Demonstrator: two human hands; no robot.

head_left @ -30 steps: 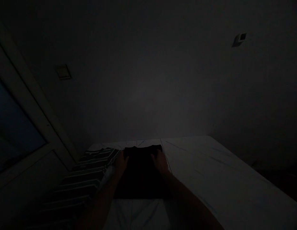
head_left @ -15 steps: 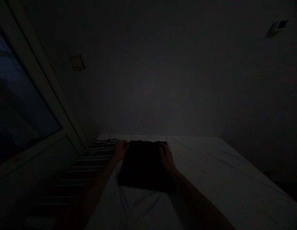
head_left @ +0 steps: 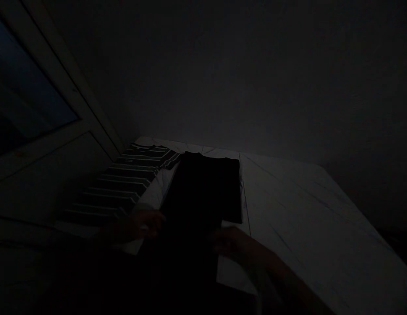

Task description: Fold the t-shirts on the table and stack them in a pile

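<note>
In dim light a black garment (head_left: pixel 210 188) lies spread on the white marbled table; its exact kind cannot be made out. It reaches towards me and merges with darkness at the bottom. My left hand (head_left: pixel 149 222) is at its left edge, fingers curled and closed on the cloth. Across from it, my right hand (head_left: pixel 231 240) is closed at the right edge, its fingertips blurred against the black fabric. Left of the garment lies a dark striped shirt (head_left: pixel 124 179) with pale lines, flat, a short sleeve towards the black cloth.
The table (head_left: pixel 288 210) has a marbled surface with seams and stretches to the right. A bare wall (head_left: pixel 223 87) rises behind it. At the left stands a door (head_left: pixel 75 100) with a glass pane.
Both hands have moved from the garment's far edge towards me, and black cloth now extends nearer to me. The view has tilted down, showing more of the striped shirt.
</note>
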